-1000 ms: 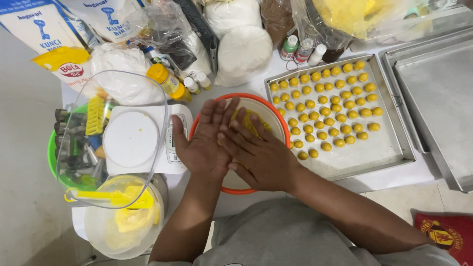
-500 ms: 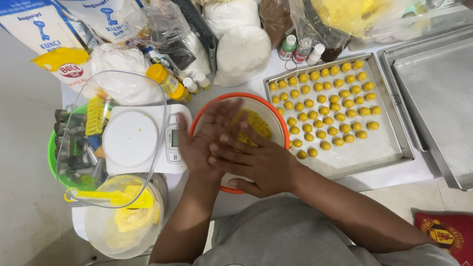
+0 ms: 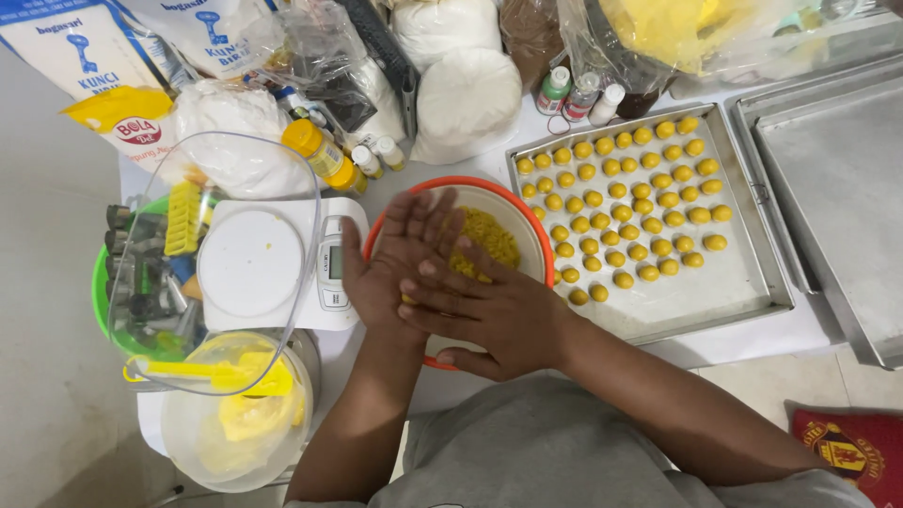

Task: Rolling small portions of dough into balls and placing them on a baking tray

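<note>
The left hand [image 3: 400, 254] and right hand [image 3: 494, 315] lie pressed together, right over left, above the orange-rimmed plastic bowl [image 3: 527, 221] holding yellow crumbly dough [image 3: 489, 240]. Just left of the bowl stands the white digital kitchen scale [image 3: 268, 268]. To the right lies the metal baking tray [image 3: 734, 282] carrying rows of small yellow dough balls [image 3: 630, 202].

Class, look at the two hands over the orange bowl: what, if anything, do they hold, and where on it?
The left hand and right hand are pressed palm to palm over the orange bowl. A speck of yellow shows at their edge, but what lies between them cannot be told.
</note>
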